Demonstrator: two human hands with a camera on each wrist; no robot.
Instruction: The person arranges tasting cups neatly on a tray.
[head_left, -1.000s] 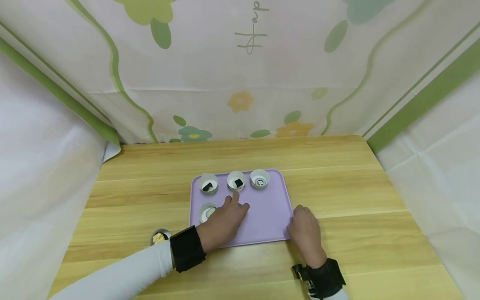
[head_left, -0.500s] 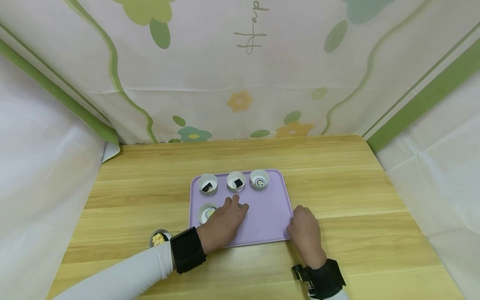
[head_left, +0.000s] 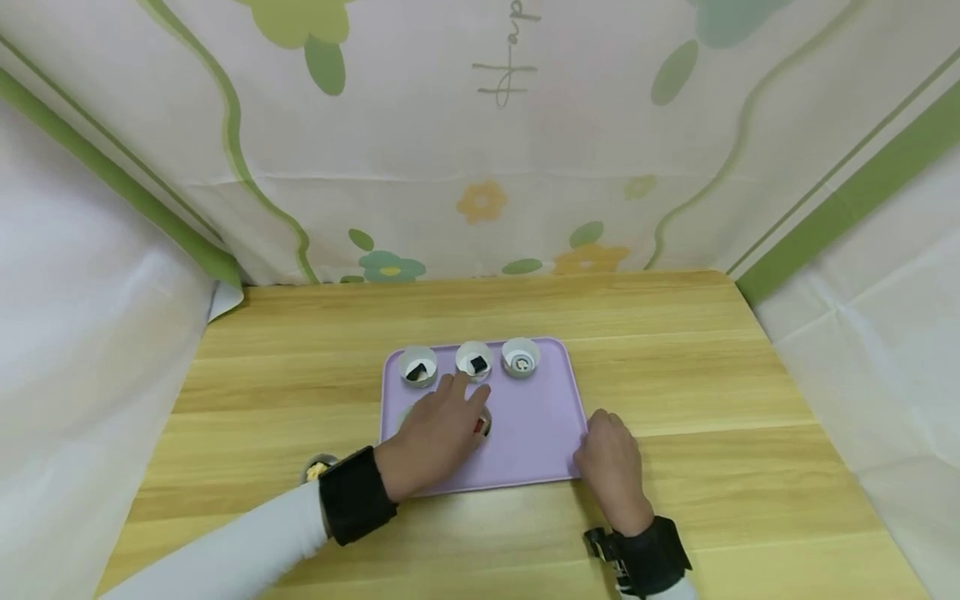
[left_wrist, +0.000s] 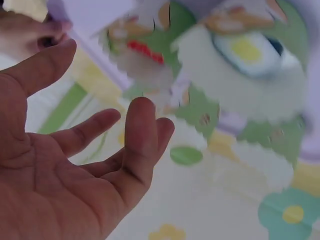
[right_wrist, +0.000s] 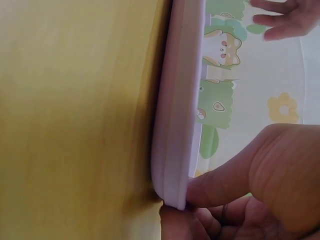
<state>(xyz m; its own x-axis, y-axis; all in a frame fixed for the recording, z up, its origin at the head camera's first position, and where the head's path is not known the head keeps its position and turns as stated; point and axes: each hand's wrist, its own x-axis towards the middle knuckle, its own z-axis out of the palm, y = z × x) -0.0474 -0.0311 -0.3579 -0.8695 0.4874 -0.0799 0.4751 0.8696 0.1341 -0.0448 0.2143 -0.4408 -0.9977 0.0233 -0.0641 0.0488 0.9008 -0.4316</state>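
Observation:
My left hand (head_left: 438, 429) is over the lilac tray (head_left: 536, 450), fingers spread and nothing in them. Right beside it is a small paper cup (left_wrist: 145, 75) holding something with red beads on top; in the head view the hand hides most of this cup. Another paper cup (left_wrist: 240, 95) contains a piece of sushi (left_wrist: 247, 52) with a yellow centre. At the tray's near right corner, my right hand (head_left: 611, 467) pinches the rim between thumb and fingers, as the right wrist view shows.
Along the tray's far side stand three paper cups, two with black-wrapped pieces (head_left: 416, 372) and one with a round roll (head_left: 521, 363). A cup with yellow food (head_left: 317, 469) sits on the wooden table (head_left: 225, 400), left of the tray. A patterned curtain (head_left: 480, 150) hangs behind.
My left hand has lifted and shifted slightly left, uncovering part of the cup with red contents while covering more of the cup to its left. The right hand stays on the tray.

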